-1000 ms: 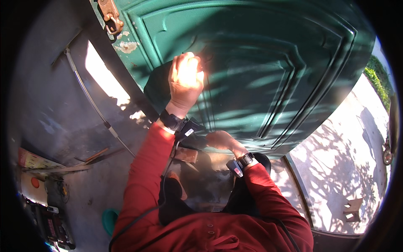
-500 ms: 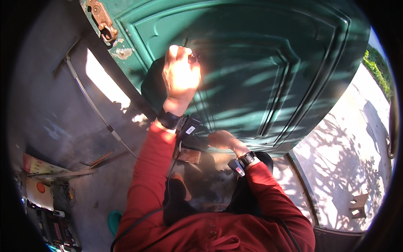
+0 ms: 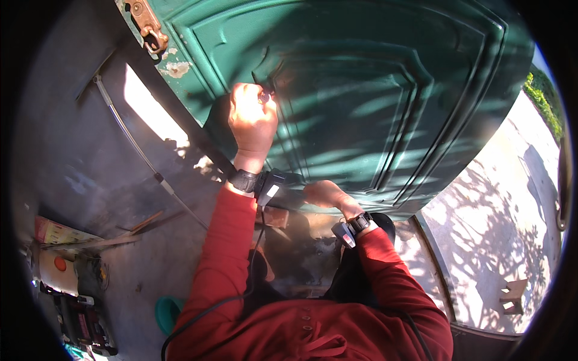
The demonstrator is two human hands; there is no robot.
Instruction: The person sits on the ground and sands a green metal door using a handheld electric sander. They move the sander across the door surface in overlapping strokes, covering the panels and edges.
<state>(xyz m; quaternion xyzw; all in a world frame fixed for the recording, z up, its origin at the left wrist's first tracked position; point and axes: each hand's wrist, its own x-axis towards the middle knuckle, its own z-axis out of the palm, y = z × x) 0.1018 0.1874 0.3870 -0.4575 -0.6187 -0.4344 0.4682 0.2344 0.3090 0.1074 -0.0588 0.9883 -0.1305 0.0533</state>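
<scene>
A green panelled door [image 3: 355,120] stands in front of me, dappled with sunlight. My left hand [image 3: 251,123] is closed in a fist at the left side of its inner panel, brightly lit. A small dark item [image 3: 265,97] shows at the thumb side of that fist; its kind is unclear. Lower down, near the door's bottom edge, is my right hand [image 3: 327,194]. Its back is toward me and its fingers are hidden, so whatever it holds or touches cannot be made out. Both wrists wear black straps with small devices.
A worn coppery handle plate [image 3: 147,27] sits at the door's upper left. A long pole [image 3: 135,144] leans at left. On the floor lie an open toolbox [image 3: 84,325], a teal basin [image 3: 168,314] and a brick [image 3: 274,217]. A small wooden stool [image 3: 513,296] stands outside at right.
My left hand has come down along the door panel, still closed. The right hand has shifted slightly to the right and up.
</scene>
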